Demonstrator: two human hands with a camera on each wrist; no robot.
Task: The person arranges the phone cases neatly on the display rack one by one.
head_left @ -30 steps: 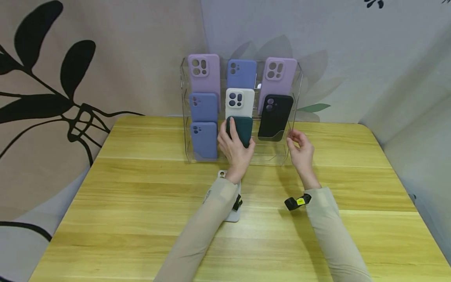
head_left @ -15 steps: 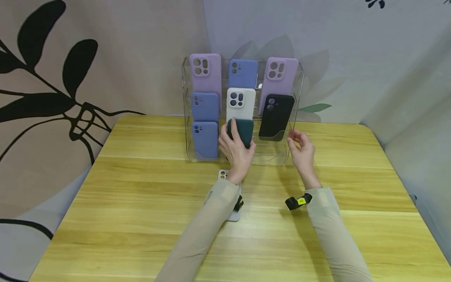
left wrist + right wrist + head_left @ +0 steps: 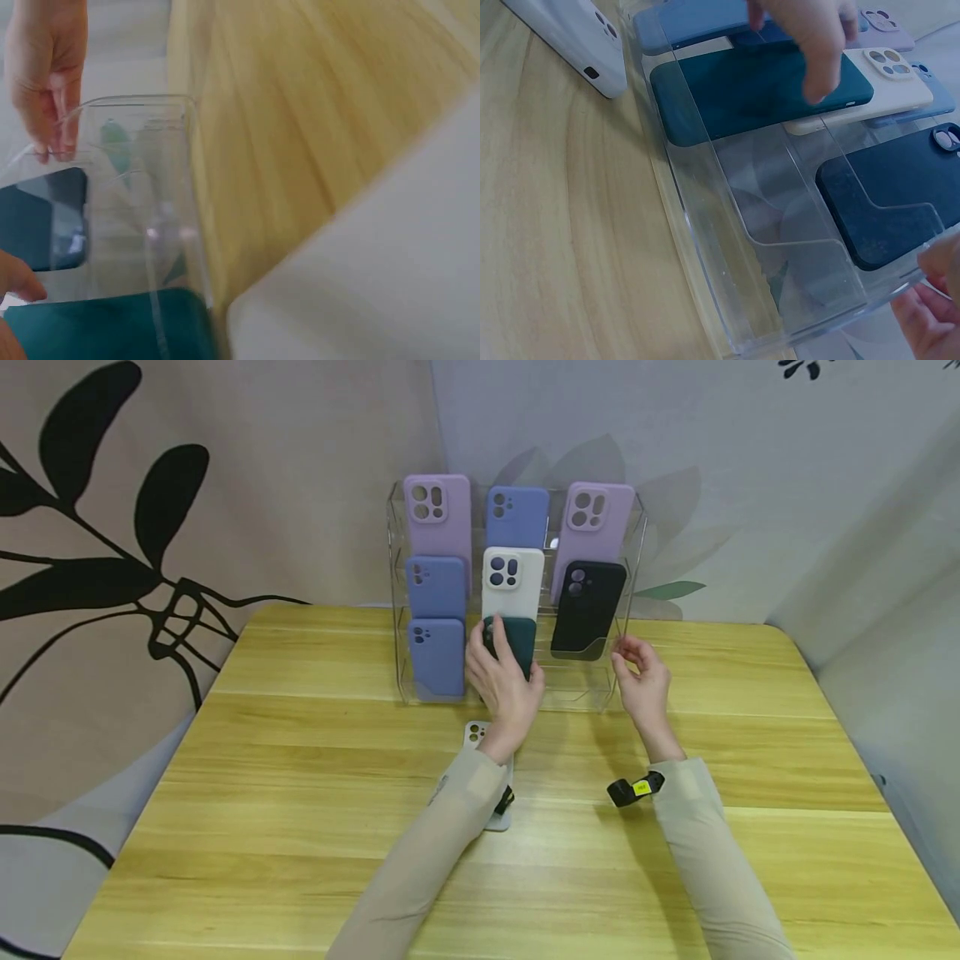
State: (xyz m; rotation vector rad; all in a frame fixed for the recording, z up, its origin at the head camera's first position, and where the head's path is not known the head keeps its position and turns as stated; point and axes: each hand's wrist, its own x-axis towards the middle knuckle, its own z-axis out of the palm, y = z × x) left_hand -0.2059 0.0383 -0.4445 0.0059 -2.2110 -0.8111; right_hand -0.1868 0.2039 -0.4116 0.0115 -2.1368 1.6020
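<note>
My left hand (image 3: 507, 689) holds a dark green phone case (image 3: 519, 637) by its sides, at the lowest tier of a clear stepped display stand (image 3: 572, 700). In the right wrist view that green case (image 3: 742, 94) lies behind the stand's clear front lip. At the stand's right side, my right hand (image 3: 645, 689) pinches the clear edge between thumb and fingers. Directly behind the green case leans a white phone case (image 3: 517, 572). A black phone case (image 3: 588, 610) stands tilted in the middle tier, close to my right hand.
Blue (image 3: 437, 660) and purple phone cases (image 3: 600, 518) fill other slots. A pale grey phone case (image 3: 474, 732) lies on the wooden table (image 3: 300, 793), partly under my left forearm. A patterned wall covering (image 3: 315, 485) hangs behind.
My left hand and the green case have moved slightly down into the lowest tier. The right hand keeps its place at the stand's edge.
</note>
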